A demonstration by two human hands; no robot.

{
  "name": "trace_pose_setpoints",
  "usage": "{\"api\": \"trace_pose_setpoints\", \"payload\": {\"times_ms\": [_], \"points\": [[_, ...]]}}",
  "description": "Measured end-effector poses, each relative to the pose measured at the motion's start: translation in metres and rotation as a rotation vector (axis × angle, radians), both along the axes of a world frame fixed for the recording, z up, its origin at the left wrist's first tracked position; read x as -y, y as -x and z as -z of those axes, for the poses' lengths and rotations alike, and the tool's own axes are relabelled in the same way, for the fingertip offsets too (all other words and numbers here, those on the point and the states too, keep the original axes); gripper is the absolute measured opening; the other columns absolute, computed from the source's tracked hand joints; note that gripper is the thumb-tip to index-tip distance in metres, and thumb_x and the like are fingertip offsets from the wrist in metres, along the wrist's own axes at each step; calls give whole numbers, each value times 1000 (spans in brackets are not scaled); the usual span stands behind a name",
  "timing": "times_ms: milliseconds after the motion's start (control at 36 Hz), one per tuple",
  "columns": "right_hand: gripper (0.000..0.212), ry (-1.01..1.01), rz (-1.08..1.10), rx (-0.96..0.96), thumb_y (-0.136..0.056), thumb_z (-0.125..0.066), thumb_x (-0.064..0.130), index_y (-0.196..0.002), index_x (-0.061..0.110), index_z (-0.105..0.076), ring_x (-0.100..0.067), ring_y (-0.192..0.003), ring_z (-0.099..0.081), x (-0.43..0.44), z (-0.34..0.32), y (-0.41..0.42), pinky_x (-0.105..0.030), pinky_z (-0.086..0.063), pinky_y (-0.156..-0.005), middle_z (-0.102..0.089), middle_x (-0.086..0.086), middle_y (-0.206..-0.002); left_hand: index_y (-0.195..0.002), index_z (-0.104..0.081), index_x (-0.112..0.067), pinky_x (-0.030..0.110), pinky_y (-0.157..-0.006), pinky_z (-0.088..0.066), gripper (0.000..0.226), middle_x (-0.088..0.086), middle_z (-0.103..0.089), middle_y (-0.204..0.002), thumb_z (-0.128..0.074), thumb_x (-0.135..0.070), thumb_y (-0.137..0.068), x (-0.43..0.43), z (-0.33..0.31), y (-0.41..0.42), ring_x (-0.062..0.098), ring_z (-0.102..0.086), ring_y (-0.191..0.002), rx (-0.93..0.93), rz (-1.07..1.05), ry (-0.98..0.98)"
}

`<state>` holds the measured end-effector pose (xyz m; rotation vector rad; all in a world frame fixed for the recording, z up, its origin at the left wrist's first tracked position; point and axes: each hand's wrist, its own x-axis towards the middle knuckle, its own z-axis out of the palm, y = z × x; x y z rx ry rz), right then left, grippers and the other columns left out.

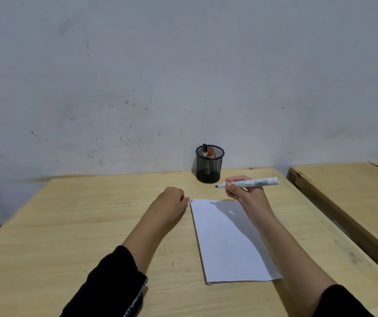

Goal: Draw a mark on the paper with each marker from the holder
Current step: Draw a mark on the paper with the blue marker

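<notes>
- The person is wearing a black long-sleeved garment; both sleeves are sitting pushed up, leaving the forearms bare.
- The left sleeve (112,284) is entering at 7 o'clock, and a narrow patterned black-and-white trim is running along its cuff edge.
- The right sleeve (343,302) is entering at 5 o'clock, showing plain black fabric.
- The left hand (171,201) and right hand (246,195) are showing bare, without gloves.

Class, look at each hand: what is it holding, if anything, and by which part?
The right hand grips an uncapped white marker near its tip end. The left hand is closed; whether it holds anything cannot be told.
</notes>
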<state>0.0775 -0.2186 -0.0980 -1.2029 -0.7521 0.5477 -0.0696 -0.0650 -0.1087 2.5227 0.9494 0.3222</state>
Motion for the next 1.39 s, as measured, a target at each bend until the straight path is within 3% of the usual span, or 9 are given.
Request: {"api": "trace_pose_setpoints", "payload": {"times_ms": [222, 361, 472, 639, 889, 1056, 1139, 1250, 1389], "points": [[8, -8, -9, -12, -83, -65, 5, -83, 13, -68, -13, -75, -62, 2, 0, 2, -18, -51, -69, -68, -4, -78, -81, -61, 5, 30, -60, -35, 41, 17, -62, -82, -46, -31, -94, 2, 0, 3, 24, -46, -64, 13, -3, 24], [9, -6, -5, -6, -83, -65, 5, -82, 13, -69, -13, -75, -62, 4, 0, 3, -18, -51, -69, -68, -4, -77, -83, -65, 0, 28, -58, -37, 35, 11, -68, -90, -43, -23, -96, 1, -2, 2, 22, -52, -65, 6, -20, 4], [9, 0, -4, -10, -83, -65, 5, -83, 12, -69, -14, -75, -62, 5, 1, 2, -18, -51, -69, -68, -5, -78, -82, -61, 4, 36, -67, -49, 32, 14, -68, -95, -42, -20, -93, -1, -3, 2, 30, -63, -78, -11, -84, -47], [7, 19, -2, -6, -83, -65, 6, -84, 12, -68, -14, -76, -61, 5, 4, 3, -21, -51, -72, -67, -5, -80, -75, -49, -3, 30, -59, -35, 25, 15, -57, -87, -44, -20, -93, 0, -6, 1, 26, -49, -68, -86, -105, -122], [6, 37, -6, -4, -84, -65, 7, -84, 12, -69, -13, -76, -62, 3, 6, 3, -21, -51, -73, -68, -4, -79, -79, -52, -5, 26, -58, -36, 25, 10, -55, -87, -56, -26, -89, -4, 2, 6, 21, -51, -70, -20, -101, -77], [7, 32, -6, -26, -83, -66, 8, -83, 14, -69, -15, -79, -63, 1, 7, 4, -25, -50, -77, -68, -4, -80, -116, -55, -4, 35, -85, -47, 39, 10, -54, -116, -51, -35, -93, 3, 4, 10, 25, -55, -102, 112, -109, -188], [7, 25, -14, -42, -84, -65, 7, -84, 13, -69, -16, -80, -62, -1, 8, 5, -26, -50, -79, -68, -6, -82, -132, -49, -12, 30, -94, -42, 41, 8, -48, -130, -43, -33, -97, 15, 5, 17, 23, -46, -116, 121, 30, -335], [6, 24, -4, -48, -84, -65, 7, -83, 11, -69, -18, -79, -60, -9, 9, 7, -28, -50, -79, -67, -8, -81, -127, -51, -15, 24, -92, -40, 39, -5, -51, -127, -40, -37, -96, 46, -3, 27, 13, -49, -114, 261, 104, -169], [18, 11, 14, -53, -84, -61, 1, -73, 13, -69, -21, -73, -58, -26, 7, 14, -28, -51, -74, -64, -10, -75, -131, -49, -17, 20, -98, -30, 42, -5, -41, -145, -42, -40, -97, 54, 10, 32, 10, -36, -133, 135, 304, -105]]}}
